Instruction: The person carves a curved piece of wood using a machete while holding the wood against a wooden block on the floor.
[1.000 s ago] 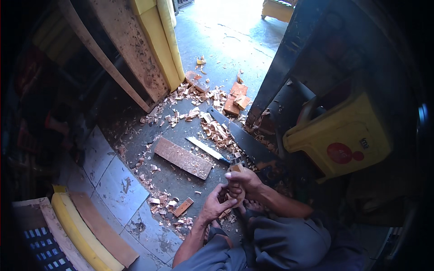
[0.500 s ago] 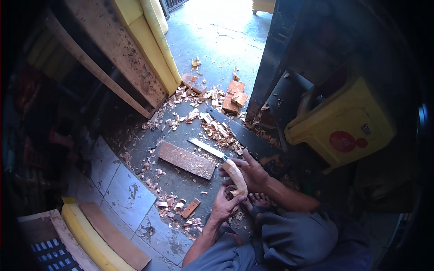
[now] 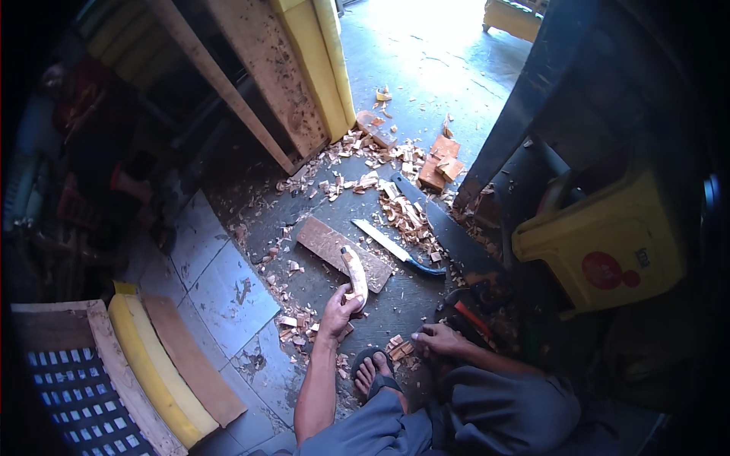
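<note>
My left hand (image 3: 339, 310) grips a curved pale wooden handle (image 3: 355, 275) with a dark tip, held roughly upright over a reddish-brown board (image 3: 313, 238). My right hand (image 3: 439, 340) is beside my knee, fingers curled together; whether it holds anything is too small to tell. Near it lie orange-and-black tool handles (image 3: 469, 318). A pale blade (image 3: 379, 237) with a dark curved grip rests right of the board. Beyond it is a long dark saw-like plate (image 3: 433, 222). Wood chips (image 3: 403, 213) are strewn around, and my sandalled left foot (image 3: 371, 376) is below.
Yellow padded frames (image 3: 323, 83) stand left of the bright doorway, a dark upright panel (image 3: 525, 114) right of it. A yellow plastic stool (image 3: 578, 243) lies tilted at right. At lower left are curved padded pieces (image 3: 152, 365). A person in red (image 3: 80, 106) is dimly visible upper left.
My right hand has left the wooden handle and moved down toward my knee. My left hand has carried the handle leftward and up, over the board. The whole view has shifted, showing more floor tools.
</note>
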### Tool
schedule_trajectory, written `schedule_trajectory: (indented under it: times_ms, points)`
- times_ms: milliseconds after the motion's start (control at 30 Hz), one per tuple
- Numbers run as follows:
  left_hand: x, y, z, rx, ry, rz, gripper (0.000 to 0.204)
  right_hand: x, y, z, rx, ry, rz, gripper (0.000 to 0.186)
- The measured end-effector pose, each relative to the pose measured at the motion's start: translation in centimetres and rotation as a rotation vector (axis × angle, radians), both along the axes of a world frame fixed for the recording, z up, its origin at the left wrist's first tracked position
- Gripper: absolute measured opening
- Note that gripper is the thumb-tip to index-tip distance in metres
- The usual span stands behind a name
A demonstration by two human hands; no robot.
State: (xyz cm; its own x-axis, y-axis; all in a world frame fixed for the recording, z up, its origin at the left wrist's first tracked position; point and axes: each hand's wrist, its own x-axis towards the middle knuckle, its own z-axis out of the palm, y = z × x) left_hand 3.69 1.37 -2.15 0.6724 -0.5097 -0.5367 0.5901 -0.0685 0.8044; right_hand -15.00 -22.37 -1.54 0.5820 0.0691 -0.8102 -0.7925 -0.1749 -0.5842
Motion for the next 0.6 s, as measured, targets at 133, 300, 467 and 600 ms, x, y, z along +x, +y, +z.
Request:
schedule_trajectory:
  times_ms: [133, 300, 467, 600]
  points:
    - [-0.4, 0.2, -1.3, -0.003, 0.052, 0.056, 0.049, 0.6, -2.4, 3.3, -0.28, -0.285, -0.176, 0.031]
    - [-1.6, -0.9, -2.7, 0.024, 0.065, 0.056, 0.052, -0.6, -9.1, 2.4, -0.773, -0.431, -0.426, 0.026]
    - [-2.8, -1.5, -3.6, -0.014, 0.152, 0.139, 0.049, -5.5, -13.7, 1.5, -1.013, -0.371, -0.579, 0.024]
    - [-2.8, -1.2, -3.9, -0.037, 0.197, 0.148, 0.046, -8.3, -13.8, 1.1, -0.975, -0.262, -0.51, 0.025]
